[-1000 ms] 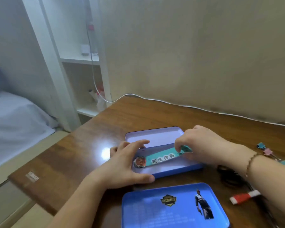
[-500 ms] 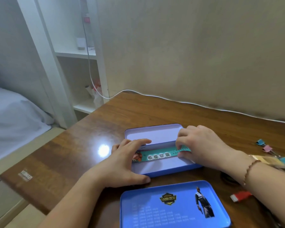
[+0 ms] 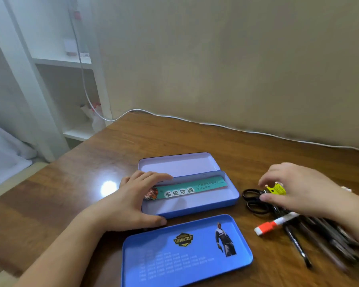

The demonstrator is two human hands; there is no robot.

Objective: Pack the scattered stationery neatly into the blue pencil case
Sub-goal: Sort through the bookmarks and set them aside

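Observation:
The blue pencil case [image 3: 231, 200] lies open mid-table, with its inner tray [image 3: 174, 164] tilted up behind it. A teal bookmark [image 3: 187, 188] with white characters lies slanted inside the case. My left hand [image 3: 131, 201] grips the case's left end, thumb along the front wall and fingers over the bookmark's end. My right hand [image 3: 298, 190] hovers to the right of the case, its fingertips pinching a small yellow item [image 3: 276, 189] above black scissors [image 3: 255, 200]. The loose blue lid [image 3: 184, 251] lies nearer me, picture side up.
Several dark pens [image 3: 319, 239] lie blurred at the right, under my right forearm. An orange-and-white piece [image 3: 272, 224] rests beside them. A white cable [image 3: 236, 129] runs along the table's far edge by the wall. White shelves [image 3: 71, 63] stand at the left.
My right hand let go of the teal bookmark, which now lies in the case, and moved right to the yellow item over the scissors. The left hand stayed on the case.

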